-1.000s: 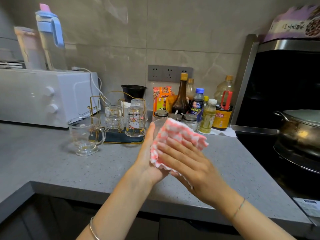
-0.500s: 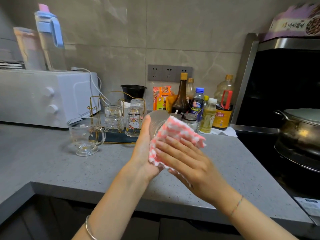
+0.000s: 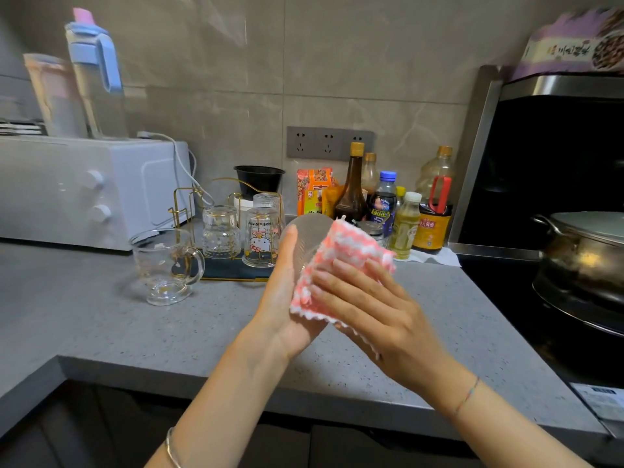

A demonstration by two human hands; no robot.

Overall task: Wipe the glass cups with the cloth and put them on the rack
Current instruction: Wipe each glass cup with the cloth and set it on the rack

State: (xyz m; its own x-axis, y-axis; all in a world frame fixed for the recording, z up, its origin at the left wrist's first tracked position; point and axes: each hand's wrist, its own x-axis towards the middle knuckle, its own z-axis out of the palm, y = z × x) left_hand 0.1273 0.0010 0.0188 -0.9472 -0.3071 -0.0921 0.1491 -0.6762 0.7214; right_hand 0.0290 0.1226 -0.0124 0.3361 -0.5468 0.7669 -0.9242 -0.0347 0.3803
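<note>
Now cradling ribbed glass cup (image 3: 309,238) in left grip (image 3: 287,298), pressing pink-white cloth (image 3: 344,258) against it with flat-fingered right grip (image 3: 371,309); could slip under hard rubbing, shatter on tabletop (image 3: 135,325) below.

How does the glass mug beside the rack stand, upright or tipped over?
Upright: the glass mug rests on its base on the countertop, with its open rim facing up.
</note>
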